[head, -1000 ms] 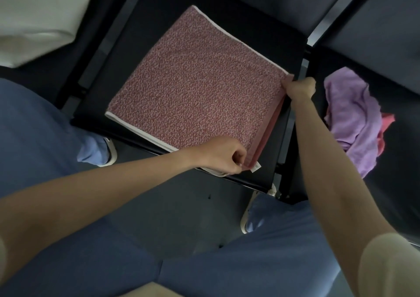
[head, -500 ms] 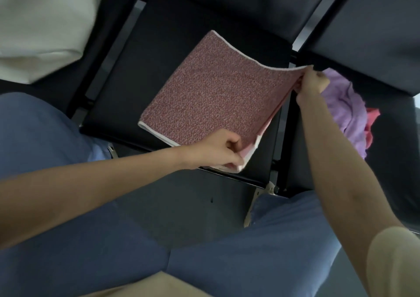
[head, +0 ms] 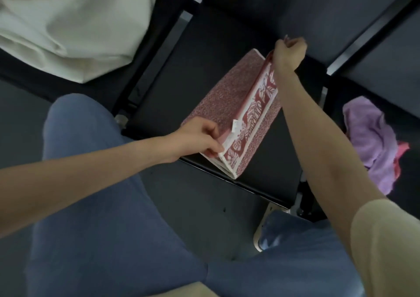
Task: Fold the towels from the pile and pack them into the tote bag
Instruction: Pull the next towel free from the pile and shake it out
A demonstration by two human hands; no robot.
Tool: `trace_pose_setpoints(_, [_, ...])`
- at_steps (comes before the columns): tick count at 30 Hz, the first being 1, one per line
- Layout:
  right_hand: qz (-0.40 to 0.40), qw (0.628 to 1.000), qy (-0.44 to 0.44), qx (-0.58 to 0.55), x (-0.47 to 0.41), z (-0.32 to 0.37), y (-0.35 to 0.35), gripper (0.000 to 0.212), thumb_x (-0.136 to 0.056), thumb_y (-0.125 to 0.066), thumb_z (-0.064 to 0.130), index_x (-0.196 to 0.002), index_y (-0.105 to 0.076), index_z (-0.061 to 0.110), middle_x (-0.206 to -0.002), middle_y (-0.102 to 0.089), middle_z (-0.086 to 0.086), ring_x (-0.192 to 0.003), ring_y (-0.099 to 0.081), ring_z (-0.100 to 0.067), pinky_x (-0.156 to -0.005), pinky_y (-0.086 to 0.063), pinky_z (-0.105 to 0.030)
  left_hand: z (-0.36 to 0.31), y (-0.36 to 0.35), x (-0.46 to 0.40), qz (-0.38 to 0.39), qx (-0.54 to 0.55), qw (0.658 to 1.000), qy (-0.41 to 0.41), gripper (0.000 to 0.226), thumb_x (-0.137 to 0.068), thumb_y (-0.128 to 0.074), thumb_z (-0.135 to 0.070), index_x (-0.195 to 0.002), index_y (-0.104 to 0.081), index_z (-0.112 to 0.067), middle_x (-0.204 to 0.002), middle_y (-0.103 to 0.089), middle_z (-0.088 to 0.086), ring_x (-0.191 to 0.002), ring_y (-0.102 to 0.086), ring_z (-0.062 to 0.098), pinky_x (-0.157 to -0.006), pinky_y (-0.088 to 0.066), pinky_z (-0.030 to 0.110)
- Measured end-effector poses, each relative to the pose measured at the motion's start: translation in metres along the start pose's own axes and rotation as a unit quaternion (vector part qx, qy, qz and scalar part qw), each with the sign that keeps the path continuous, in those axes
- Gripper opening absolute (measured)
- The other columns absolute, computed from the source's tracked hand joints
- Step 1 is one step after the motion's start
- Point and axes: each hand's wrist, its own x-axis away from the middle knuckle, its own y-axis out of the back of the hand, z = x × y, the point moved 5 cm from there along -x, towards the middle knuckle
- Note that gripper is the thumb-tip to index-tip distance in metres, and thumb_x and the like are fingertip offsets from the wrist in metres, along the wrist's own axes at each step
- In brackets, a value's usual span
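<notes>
I have my left hand (head: pixel 200 140) pinching the near corner of the red towel (head: pixel 229 106), thumb and fingers curled on the edge by the small white tag. My right hand (head: pixel 288 53) grips the far corner, fist closed on the cloth, lifted above the black seat (head: pixel 181 81). Between my two grips the towel stands half-folded, its leaf-patterned face showing on the right of the raised edge. The tote (head: pixel 68 35) sits well left of my left hand. Right of my forearm lies a purple towel (head: pixel 372 137) with something pink under it, probably another towel.
</notes>
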Motion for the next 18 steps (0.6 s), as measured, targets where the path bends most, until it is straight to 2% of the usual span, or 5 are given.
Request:
trace_pose_setpoints(4, [0.037,0.998,-0.024,0.048,0.008,-0.004,-0.046,0.021,-0.088,-0.056,0.005,-0.077,-0.042,0.017,-0.093,-0.054,0.001,-0.083,-0.054,-0.006,-0.051,-0.038,-0.003,0.022,0.037,-0.007,-0.053,0.008,0.998,0.034,0.024,-0.080,-0.069,0.005,-0.067,-0.053,-0.006,-0.086,-0.068,0.022,-0.068,-0.067,0.017,-0.067,-0.060,0.025])
trace_pose_setpoints(6, [0.044,0.995,-0.030,0.084,0.006,-0.012,-0.063,0.009,-0.089,-0.055,0.006,-0.092,-0.048,0.010,-0.097,-0.054,-0.001,-0.086,-0.054,-0.008,-0.059,-0.040,-0.007,0.035,0.051,-0.012,-0.086,-0.002,0.995,0.055,0.017,-0.079,-0.070,0.003,-0.072,-0.056,-0.005,-0.085,-0.069,0.018,-0.068,-0.068,0.015,-0.066,-0.060,0.026])
trace_pose_setpoints(9, [0.069,0.988,-0.051,0.129,0.010,-0.027,-0.076,0.018,-0.093,-0.055,0.012,-0.109,-0.054,0.005,-0.097,-0.057,-0.002,-0.087,-0.057,-0.009,-0.071,-0.045,-0.016,0.053,0.062,-0.018,-0.125,-0.017,0.988,0.087,0.012,-0.080,-0.069,-0.003,-0.078,-0.058,-0.007,-0.078,-0.069,0.009,-0.063,-0.066,0.012,-0.057,-0.056,0.024])
trace_pose_setpoints(14, [0.094,0.988,-0.063,0.108,0.031,-0.035,-0.069,0.022,-0.095,-0.052,0.032,-0.086,-0.055,0.013,-0.087,-0.068,-0.005,-0.078,-0.067,-0.016,-0.073,-0.057,-0.030,0.055,0.070,-0.013,-0.183,-0.229,0.954,0.060,0.016,-0.080,-0.066,-0.024,-0.083,-0.065,-0.008,-0.074,-0.068,0.003,-0.069,-0.066,0.020,-0.056,-0.050,0.033])
trace_pose_setpoints(18, [0.117,0.984,0.051,0.124,0.088,-0.031,-0.028,0.005,-0.091,-0.054,0.014,-0.095,-0.054,0.015,-0.102,-0.062,-0.007,-0.088,-0.061,-0.012,-0.082,-0.053,-0.026,0.045,0.070,-0.006,-0.279,-0.348,0.895,-0.022,0.023,-0.079,-0.062,-0.038,-0.087,-0.059,-0.016,-0.085,-0.058,-0.003,-0.074,-0.057,0.016,-0.055,-0.040,0.030])
